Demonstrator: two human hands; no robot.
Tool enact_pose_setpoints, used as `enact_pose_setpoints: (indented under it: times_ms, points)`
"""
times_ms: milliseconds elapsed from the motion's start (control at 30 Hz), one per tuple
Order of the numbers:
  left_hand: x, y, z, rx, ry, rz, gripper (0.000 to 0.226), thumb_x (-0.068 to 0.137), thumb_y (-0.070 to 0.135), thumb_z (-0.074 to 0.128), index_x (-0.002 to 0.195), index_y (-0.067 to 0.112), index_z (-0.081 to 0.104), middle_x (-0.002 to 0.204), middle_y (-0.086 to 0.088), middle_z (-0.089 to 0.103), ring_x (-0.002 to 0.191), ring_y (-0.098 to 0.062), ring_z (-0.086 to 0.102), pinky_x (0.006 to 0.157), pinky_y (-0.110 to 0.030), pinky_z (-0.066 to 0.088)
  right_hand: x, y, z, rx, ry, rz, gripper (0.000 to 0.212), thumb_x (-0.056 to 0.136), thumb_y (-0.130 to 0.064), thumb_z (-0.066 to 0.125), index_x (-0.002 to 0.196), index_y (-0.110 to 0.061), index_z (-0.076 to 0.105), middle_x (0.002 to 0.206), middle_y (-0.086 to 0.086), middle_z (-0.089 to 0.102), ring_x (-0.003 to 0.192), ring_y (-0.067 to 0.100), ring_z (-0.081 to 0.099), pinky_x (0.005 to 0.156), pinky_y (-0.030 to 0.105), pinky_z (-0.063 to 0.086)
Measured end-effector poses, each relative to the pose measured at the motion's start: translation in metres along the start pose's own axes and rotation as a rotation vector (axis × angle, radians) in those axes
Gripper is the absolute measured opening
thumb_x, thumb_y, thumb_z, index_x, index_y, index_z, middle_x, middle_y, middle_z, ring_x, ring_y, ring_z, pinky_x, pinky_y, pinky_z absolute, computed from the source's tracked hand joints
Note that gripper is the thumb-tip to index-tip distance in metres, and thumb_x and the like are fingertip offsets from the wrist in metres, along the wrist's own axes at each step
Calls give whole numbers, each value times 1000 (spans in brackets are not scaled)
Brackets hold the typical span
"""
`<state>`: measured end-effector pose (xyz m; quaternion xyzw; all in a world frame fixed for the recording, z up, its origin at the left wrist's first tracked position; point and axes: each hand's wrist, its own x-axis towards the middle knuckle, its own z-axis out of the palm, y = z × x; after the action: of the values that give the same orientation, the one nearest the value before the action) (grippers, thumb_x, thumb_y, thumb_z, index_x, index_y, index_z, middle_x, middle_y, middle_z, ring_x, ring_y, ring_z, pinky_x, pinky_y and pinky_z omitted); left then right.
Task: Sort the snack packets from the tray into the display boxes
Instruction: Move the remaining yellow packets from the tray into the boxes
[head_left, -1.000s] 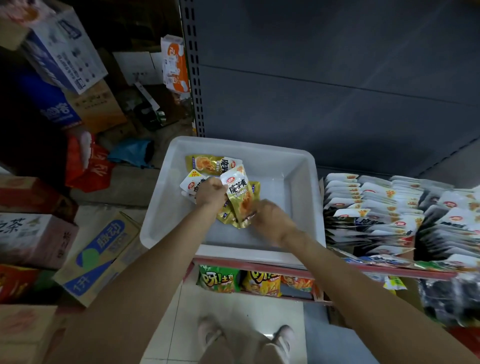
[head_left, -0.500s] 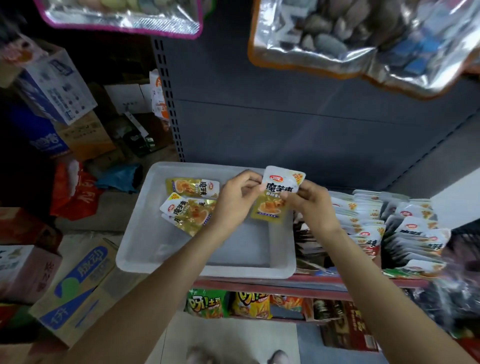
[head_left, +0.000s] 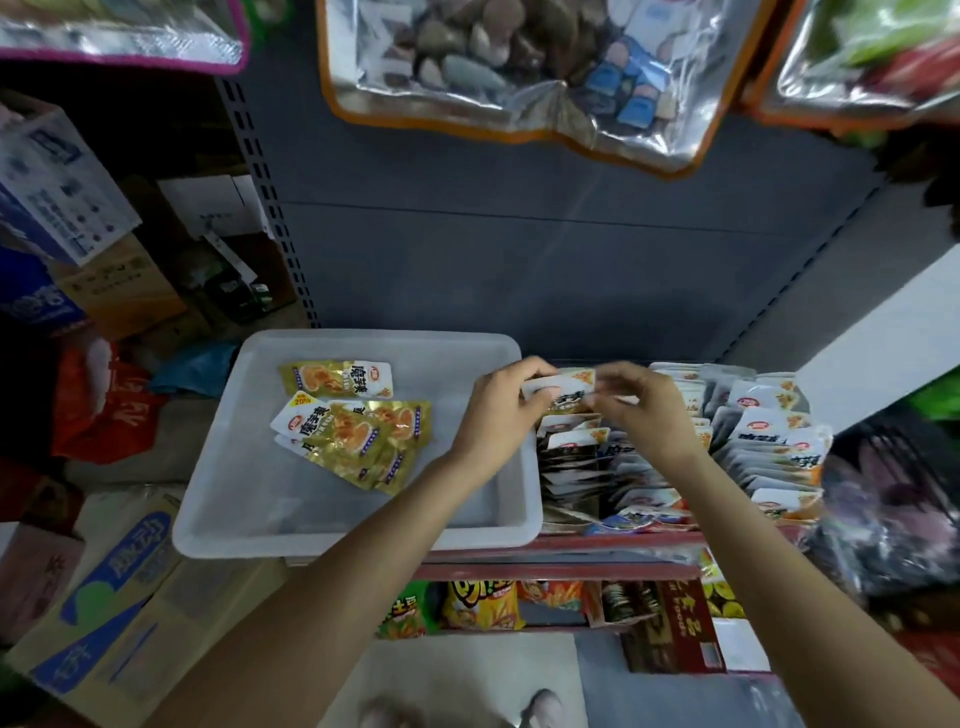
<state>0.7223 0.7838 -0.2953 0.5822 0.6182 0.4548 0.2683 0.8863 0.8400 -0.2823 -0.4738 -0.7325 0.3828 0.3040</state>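
Snack packet, white-topped with dark lettering, held level over the back of the nearest display box, just past the right rim of the tray. Pinched at both ends: left hand curled on its left edge, right hand curled on its right edge, thumb and fingers closed on the wrapper itself and not merely resting on it. Held flat and square between the two grips, probably to line it up with the upright rows already filed below before slotting it in. Lower part of the packet hidden behind the knuckles. Still in the tray, well apart from both hands: a loose heap of gold packets, overlapping, awaiting sorting. Further right, a second display box packed with similar white-topped packets. Beneath, on the lower shelf, bags of crisps; overhead, hanging foil bags.
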Motion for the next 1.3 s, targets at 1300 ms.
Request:
enact_pose_setpoints:
  times_ms: [1300]
  points:
    - [-52,-128,-84,229,141,-650,27,85,7,59,111,1,64,111,-16,67,103,-30,62,83,-33,46,0,-31,171,-500,-520,-123,37,91,-7,50,127,-12,55,126,13,56,113,28,54,95,29,38]
